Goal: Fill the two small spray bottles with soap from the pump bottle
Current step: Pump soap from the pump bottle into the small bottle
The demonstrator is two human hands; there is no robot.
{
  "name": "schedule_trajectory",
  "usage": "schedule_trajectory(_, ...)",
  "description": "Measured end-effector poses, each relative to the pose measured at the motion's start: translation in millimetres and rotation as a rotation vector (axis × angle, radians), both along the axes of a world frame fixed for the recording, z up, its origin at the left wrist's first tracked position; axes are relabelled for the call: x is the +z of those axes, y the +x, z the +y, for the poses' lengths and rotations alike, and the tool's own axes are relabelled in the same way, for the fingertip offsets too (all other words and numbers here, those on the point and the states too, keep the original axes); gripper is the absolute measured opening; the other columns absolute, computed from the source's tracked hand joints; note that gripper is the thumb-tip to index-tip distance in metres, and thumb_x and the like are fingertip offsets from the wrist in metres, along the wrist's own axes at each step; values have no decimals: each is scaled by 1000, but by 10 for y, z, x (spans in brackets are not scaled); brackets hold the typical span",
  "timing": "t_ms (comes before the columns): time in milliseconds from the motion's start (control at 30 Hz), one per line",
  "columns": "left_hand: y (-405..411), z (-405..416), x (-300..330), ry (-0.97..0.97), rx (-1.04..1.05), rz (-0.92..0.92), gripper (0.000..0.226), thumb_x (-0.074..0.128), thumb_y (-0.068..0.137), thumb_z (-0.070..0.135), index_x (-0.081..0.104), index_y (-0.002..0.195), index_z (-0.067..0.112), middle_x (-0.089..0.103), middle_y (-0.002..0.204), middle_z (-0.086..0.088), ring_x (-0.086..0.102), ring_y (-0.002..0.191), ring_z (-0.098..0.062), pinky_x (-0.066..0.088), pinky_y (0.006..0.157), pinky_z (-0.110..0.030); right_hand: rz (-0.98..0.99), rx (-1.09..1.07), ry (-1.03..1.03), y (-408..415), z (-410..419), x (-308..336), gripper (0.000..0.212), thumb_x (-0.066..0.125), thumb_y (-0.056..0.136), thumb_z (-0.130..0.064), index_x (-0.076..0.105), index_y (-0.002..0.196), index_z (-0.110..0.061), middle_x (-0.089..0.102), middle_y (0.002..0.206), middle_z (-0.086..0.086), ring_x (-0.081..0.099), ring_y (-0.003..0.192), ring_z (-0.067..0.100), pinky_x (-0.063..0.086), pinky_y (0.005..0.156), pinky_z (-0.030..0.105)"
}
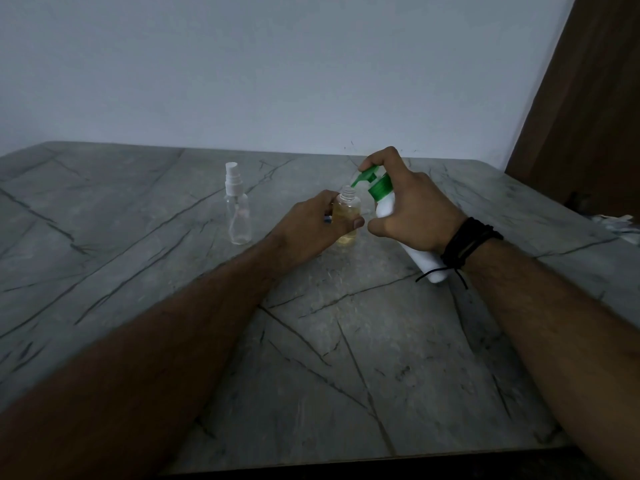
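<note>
My left hand grips a small clear spray bottle that stands uncapped on the table and holds yellowish soap. My right hand holds the white pump bottle tilted, its base low to the right. My forefinger rests on its green pump head, whose nozzle points down at the open neck of the small bottle. A second small spray bottle, clear and looking empty, stands to the left with its white sprayer cap on.
The grey marble-patterned table reaches to a pale wall. A brown wooden panel rises at the right. Some light-coloured items lie at the table's far right edge. A black corded band circles my right wrist.
</note>
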State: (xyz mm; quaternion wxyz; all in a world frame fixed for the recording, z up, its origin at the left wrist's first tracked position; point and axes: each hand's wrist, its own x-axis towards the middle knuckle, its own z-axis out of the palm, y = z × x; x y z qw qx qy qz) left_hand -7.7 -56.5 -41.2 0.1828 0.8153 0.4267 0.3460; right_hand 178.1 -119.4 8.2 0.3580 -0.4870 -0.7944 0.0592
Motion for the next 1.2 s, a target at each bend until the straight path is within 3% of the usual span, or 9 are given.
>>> schedule_trajectory(167,2,-11,2,-1,-4,-12,57,61,86,54,50,132,21,61,122,6,53,89,1,32,61,-4,0,7,30,-9,-22,-1,74,76,68,-10,41,130,-29,66,90,-6,63,69,9,50,60,23)
schedule_trajectory(367,-1,-23,8,-8,2,-15,57,62,85,56,51,130,23,60,115,11,52,85,3,32,62,-5,7,-2,7,2,-3,1,70,76,67,-9,41,125,-29,62,87,-15,61,67,3,44,58,15)
schedule_trajectory(500,4,-34,13,-17,10,-18,56,62,85,56,52,129,23,56,107,16,50,79,9,32,62,-5,1,15,30,2,-8,-6,75,74,68,-9,42,132,-29,63,83,-9,60,66,6,45,56,16)
schedule_trajectory(700,0,-34,13,-13,1,-23,56,63,85,54,52,130,23,60,114,11,52,85,3,33,60,-3,3,25,8,4,9,-8,69,76,67,-8,43,126,-26,60,82,-15,60,66,-4,42,54,10)
schedule_trajectory(867,-2,-29,8,-11,-5,-29,55,62,85,55,52,129,23,60,115,10,52,86,3,32,63,-5,1,24,33,4,-2,-14,74,75,67,-10,42,130,-30,64,83,-8,61,66,7,46,55,16)
schedule_trajectory(1033,-9,-14,3,-9,-12,-25,57,62,85,55,51,131,23,61,118,9,54,92,-1,33,65,-6,3,26,11,3,10,-6,69,76,67,-8,43,124,-26,59,81,-16,59,65,-4,40,53,8)
schedule_trajectory(1200,-12,2,-5,-8,-13,-20,56,61,86,56,51,130,23,61,118,9,54,88,2,32,64,-6,5,31,24,-6,-1,-5,73,76,67,-9,43,129,-28,64,86,-11,61,67,2,44,55,14)
